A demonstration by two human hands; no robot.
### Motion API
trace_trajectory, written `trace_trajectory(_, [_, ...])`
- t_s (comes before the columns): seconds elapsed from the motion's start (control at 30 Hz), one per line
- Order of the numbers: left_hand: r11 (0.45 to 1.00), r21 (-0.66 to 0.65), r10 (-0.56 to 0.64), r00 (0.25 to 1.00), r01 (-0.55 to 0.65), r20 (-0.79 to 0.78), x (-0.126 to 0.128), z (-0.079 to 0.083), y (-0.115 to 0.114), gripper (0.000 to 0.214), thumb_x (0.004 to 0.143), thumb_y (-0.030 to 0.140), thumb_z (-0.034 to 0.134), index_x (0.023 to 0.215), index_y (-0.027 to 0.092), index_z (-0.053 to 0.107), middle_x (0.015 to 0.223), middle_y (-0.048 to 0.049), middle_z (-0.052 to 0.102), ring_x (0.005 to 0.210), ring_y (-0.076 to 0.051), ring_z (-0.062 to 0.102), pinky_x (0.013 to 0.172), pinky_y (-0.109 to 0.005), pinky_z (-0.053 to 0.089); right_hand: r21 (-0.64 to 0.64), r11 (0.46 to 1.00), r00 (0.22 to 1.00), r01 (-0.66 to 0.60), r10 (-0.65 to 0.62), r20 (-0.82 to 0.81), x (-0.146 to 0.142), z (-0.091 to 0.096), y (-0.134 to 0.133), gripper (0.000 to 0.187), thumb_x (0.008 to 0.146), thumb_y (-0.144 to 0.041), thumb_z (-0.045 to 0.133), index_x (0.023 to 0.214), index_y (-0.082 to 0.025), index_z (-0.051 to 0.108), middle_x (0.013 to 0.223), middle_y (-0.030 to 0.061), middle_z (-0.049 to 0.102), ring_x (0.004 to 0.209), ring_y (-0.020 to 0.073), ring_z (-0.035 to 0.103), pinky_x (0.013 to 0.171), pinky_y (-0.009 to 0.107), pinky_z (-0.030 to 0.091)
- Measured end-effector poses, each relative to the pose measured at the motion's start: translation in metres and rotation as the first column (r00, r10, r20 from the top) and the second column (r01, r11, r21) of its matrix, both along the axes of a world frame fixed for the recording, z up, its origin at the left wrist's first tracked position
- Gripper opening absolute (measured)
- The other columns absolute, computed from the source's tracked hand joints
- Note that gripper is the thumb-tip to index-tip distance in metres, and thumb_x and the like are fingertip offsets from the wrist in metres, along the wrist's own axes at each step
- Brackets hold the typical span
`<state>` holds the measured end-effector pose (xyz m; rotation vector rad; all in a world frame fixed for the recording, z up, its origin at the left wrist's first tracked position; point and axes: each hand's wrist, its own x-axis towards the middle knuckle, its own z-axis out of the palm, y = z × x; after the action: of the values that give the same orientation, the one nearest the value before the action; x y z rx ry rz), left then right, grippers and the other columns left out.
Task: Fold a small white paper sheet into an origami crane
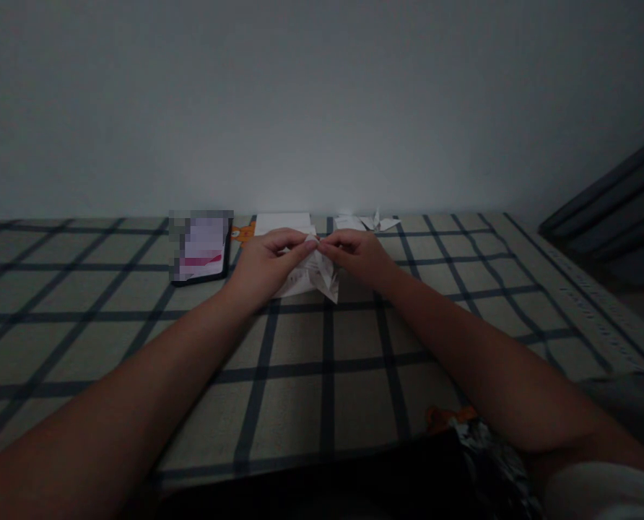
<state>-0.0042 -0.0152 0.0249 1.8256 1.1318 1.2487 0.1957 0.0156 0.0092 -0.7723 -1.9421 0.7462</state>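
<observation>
Both my hands meet over a folded white paper piece [314, 278] lying on the checked cloth [300, 347]. My left hand [271, 263] pinches the paper's upper edge with thumb and fingers closed. From the right, my right hand [357, 258] pinches the same edge, fingertips almost touching those of the left. The paper is creased, with pointed flaps sticking out below the hands.
A phone [200, 247] with a lit screen lies left of the hands. Flat white paper [281, 222] and small folded paper figures [368, 222] sit by the wall behind them. A dark sloping object [614, 209] stands at the right. A crinkly wrapper [479, 440] lies near me.
</observation>
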Motion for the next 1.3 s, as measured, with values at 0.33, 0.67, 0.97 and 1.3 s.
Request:
trace_trajectory(0.33, [0.996,-0.077,0.054,0.997,-0.050,0.046,0.0040,0.0031,-0.0047,0.026,0.081,0.045,0.075,0.082,0.020,0.079,0.088,-0.0053,0.077,0.083,-0.020,0.067,0.080,-0.032,0.050,0.015,1.000,0.999,-0.017,0.016,0.032,-0.0008,0.0010,-0.0026,0.036,0.092,-0.048,0.064,0.086,-0.014,0.075,0.078,0.0025,0.071,0.069,0.0113,0.058,0.063,0.025,0.042])
trace_trajectory(0.67, [0.997,0.025,0.079,0.997,-0.079,0.000,0.0015,0.0014,-0.0009,0.018,0.083,0.037,0.073,0.076,0.020,0.075,0.082,-0.0026,0.074,0.078,-0.017,0.065,0.074,-0.030,0.049,0.046,0.998,0.998,-0.040,0.037,0.059,-0.0023,0.0021,-0.0041,0.032,0.093,-0.044,0.063,0.085,-0.016,0.074,0.077,0.0016,0.071,0.070,0.0112,0.057,0.064,0.025,0.042])
trace_trajectory(0.97, [0.990,-0.068,0.132,0.986,-0.125,0.104,0.0036,0.0013,-0.0011,0.017,0.075,0.036,0.079,0.081,0.020,0.079,0.086,-0.0049,0.078,0.080,-0.019,0.069,0.080,-0.032,0.053,0.021,0.997,0.996,-0.069,0.068,0.058,-0.0025,-0.0018,-0.0039,0.028,0.092,-0.042,0.064,0.088,-0.016,0.075,0.080,0.0022,0.073,0.073,0.0121,0.061,0.068,0.026,0.045])
trace_trajectory(1.3, [0.984,-0.148,0.122,0.983,-0.101,0.140,0.0031,0.0005,-0.0019,0.034,0.077,0.051,0.076,0.088,0.019,0.078,0.087,-0.0064,0.077,0.082,-0.021,0.067,0.074,-0.031,0.052,0.060,0.996,0.994,-0.072,0.067,0.084,-0.0028,-0.0018,-0.0031,0.032,0.094,-0.045,0.062,0.090,-0.016,0.074,0.083,0.0026,0.072,0.074,0.0124,0.060,0.067,0.026,0.045])
